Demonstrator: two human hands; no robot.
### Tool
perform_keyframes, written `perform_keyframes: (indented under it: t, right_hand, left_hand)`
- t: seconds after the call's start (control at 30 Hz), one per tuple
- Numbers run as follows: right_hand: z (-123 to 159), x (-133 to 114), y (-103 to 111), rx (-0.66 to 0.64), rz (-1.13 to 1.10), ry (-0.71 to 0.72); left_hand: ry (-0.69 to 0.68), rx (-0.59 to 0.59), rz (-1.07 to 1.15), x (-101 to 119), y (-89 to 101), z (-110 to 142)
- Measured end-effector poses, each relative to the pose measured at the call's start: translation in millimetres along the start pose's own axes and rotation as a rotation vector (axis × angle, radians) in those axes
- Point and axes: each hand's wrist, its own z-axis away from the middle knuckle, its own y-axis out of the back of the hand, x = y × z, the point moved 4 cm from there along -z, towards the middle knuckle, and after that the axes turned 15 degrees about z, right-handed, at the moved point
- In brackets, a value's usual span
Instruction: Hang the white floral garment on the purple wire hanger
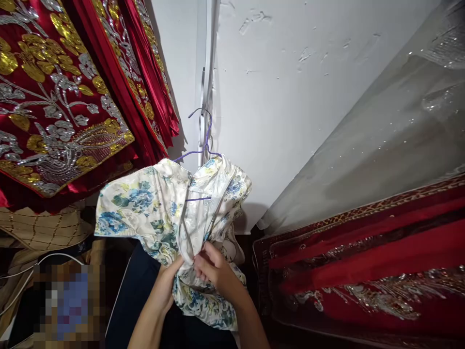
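Observation:
A short-sleeved dress (140,198), white with blue, green and yellow flowers, hangs on a thin purple hanger (209,127) with its front parted at the top. Low on that opening, my left hand (170,278) grips the fabric edge, its fingertips tucked behind the cloth. Close beside it, my right hand (211,264) pinches the other edge between thumb and bent fingers. The lower part of the dress is bunched over my dark trousers (134,286). Whether a fastener lies between my fingers is too small to tell.
Red garments with gold and silver embroidery (65,97) hang at the upper left. A sparkly sheer white fabric (356,140) and a red beaded garment (345,291) fill the right. Behind the hanger stands a scuffed white wall (276,82). A white cable (25,281) lies at lower left.

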Motion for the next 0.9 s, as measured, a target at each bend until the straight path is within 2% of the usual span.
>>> perform_keyframes:
  t: [0.2, 0.27, 0.37, 0.47, 0.53, 0.57, 0.6, 0.63, 0.67, 0.73, 0.8, 0.9]
  right_hand:
    - [-5.0, 4.7, -19.1, -0.080, 0.023, 0.048]
    - [-9.0, 4.8, -22.6, -0.047, 0.034, 0.052]
    - [-12.6, 2.5, -19.8, 0.032, 0.034, 0.073]
    - [-11.7, 1.1, -14.8, 0.090, 0.005, 0.059]
    - [-10.3, 2.1, -14.5, 0.106, -0.019, 0.022]
    - [-9.9, 2.8, -15.3, 0.113, -0.033, 0.005]
    - [-9.7, 3.4, -16.3, 0.123, -0.045, -0.004]
    - [-9.7, 3.6, -17.1, 0.137, -0.052, -0.008]
    - [-9.8, 3.3, -17.4, 0.158, -0.051, -0.007]
    - [-9.8, 1.6, -16.4, 0.204, -0.020, -0.004]
    - [-9.5, -0.9, -14.4, 0.224, 0.023, -0.011]
    - [-9.5, -3.4, -10.7, 0.216, 0.044, -0.020]
  left_hand:
    - [0.034, 0.111, 0.023, 18.7, 30.9, 1.3]
    - [-0.047, 0.165, 0.037, 33.0, 37.7, 1.3]
    - [-0.355, 0.269, -0.020, 59.4, 42.5, -0.8]
    - [-0.856, 0.382, -0.150, 77.2, 38.3, 6.5]
    - [-1.197, 0.415, -0.264, 74.2, 29.4, 20.9]
    - [-1.310, 0.389, -0.342, 67.6, 23.1, 28.4]
    - [-1.355, 0.328, -0.433, 58.5, 16.2, 34.1]
    - [-1.317, 0.233, -0.533, 47.7, 9.1, 37.0]
    - [-1.211, 0.126, -0.613, 35.7, 2.8, 37.4]
    - [-0.909, -0.041, -0.651, 12.3, -4.8, 33.9]
    - [-0.657, -0.085, -0.566, -3.3, -6.7, 27.7]
    - [-0.457, -0.117, -0.426, -10.4, -9.4, 15.5]
